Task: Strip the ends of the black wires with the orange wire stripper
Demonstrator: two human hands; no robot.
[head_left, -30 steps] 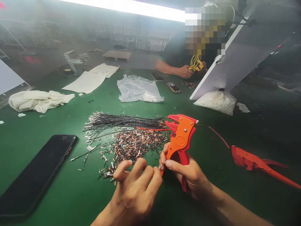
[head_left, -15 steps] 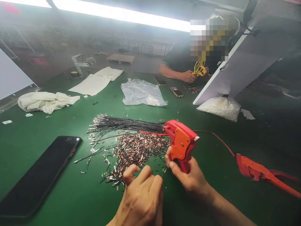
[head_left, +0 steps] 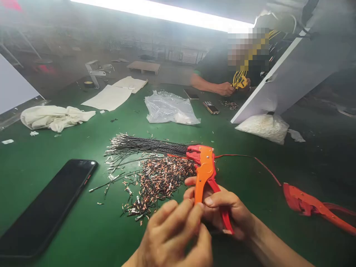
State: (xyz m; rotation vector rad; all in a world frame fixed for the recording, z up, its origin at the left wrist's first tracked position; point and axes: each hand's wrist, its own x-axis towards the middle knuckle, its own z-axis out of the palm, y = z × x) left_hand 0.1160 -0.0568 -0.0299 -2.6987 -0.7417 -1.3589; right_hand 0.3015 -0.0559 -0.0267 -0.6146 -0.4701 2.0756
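My right hand [head_left: 232, 207] is closed around a red and orange wire stripper [head_left: 205, 163], jaws up and to the left, handles spread below. The fingers of my left hand [head_left: 178, 233] are bent closed against the lower end of its orange handle; its thumb is hidden. Behind the tool lies a bundle of black wires [head_left: 150, 144], silvery terminals at the left end. A heap of short black wire ends with bare copper [head_left: 164, 178] spreads in front of the bundle. One thin red strip [head_left: 236, 155] runs from behind the tool towards a second wire stripper [head_left: 311, 204] at the right.
A large black phone [head_left: 50, 211] lies at the left on the green table [head_left: 116, 233]. Farther back are a white cloth [head_left: 55, 116], paper sheets [head_left: 108, 98], and a clear plastic bag [head_left: 171, 107]. Across the table, a co-worker's hand [head_left: 226, 89] holds yellow wires near a slanted white panel [head_left: 294, 78].
The wire stripper has turned, so its orange side and both handles show. My left hand has moved right and up to the handle. The view has shifted slightly.
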